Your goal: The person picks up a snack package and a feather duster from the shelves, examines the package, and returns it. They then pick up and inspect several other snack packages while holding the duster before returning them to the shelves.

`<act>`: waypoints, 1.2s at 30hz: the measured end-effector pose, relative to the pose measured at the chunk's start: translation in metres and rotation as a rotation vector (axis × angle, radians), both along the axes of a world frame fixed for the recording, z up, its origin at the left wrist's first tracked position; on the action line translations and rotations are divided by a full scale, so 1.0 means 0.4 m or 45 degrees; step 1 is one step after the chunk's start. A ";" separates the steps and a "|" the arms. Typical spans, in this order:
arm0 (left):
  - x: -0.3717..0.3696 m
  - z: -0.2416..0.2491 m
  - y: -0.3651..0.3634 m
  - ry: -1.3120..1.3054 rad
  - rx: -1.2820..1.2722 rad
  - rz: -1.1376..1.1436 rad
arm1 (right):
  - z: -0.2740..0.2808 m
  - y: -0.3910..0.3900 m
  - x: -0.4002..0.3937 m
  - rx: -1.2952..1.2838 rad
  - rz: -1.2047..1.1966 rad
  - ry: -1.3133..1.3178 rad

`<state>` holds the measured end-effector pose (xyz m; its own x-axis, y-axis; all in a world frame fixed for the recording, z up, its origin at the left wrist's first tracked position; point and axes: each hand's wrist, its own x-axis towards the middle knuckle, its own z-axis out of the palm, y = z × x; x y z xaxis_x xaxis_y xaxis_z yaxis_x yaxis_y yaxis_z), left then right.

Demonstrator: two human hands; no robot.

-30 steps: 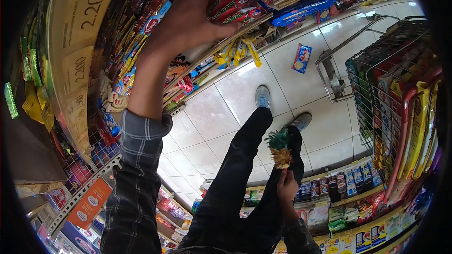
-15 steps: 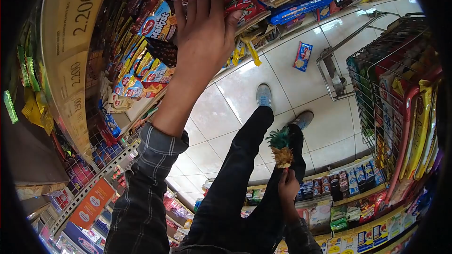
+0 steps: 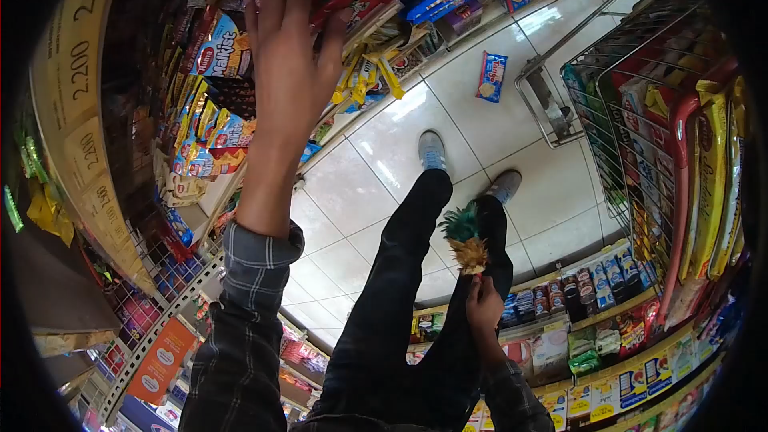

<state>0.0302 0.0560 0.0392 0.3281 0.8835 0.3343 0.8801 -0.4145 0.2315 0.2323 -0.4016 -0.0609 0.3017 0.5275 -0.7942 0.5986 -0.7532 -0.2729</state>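
My left hand [image 3: 290, 72] reaches over the snack shelf, fingers stretched out and thumb apart. Its fingertips rest on shiny red snack packets [image 3: 356, 2]; whether they press or lift one is hidden by the hand. Just left of it stand blue and yellow Malkist cracker packs [image 3: 220, 46], with more small packs below. Low at the right, my right hand [image 3: 485, 310] is closed around the thin handle of a feather duster [image 3: 468, 250]. Its green and brown feathers point up, in front of my right leg.
A blue biscuit pack [image 3: 492, 77] lies on the tiled floor [image 3: 392, 164]. A wire shopping cart [image 3: 616, 112] full of goods stands at the right. Price strips [image 3: 84, 96] edge the left shelf. Another stocked shelf [image 3: 596, 336] runs behind my legs.
The view has shifted, so the shelf, floor pack and cart sit further left. My left hand stays at the red packets, its fingers slightly more bent. The duster remains in my right hand.
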 end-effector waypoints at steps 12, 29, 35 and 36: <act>-0.207 0.100 -0.059 0.586 0.233 0.554 | 0.000 -0.010 0.013 0.093 -0.026 -0.006; -0.322 0.076 0.027 0.449 -0.121 0.485 | 0.001 -0.024 0.034 0.231 0.023 -0.008; -0.330 0.091 0.045 0.581 -0.206 0.622 | -0.003 -0.031 0.035 0.240 0.044 -0.026; -0.330 0.088 0.045 0.592 -0.160 0.597 | -0.002 -0.029 0.035 0.254 0.051 -0.032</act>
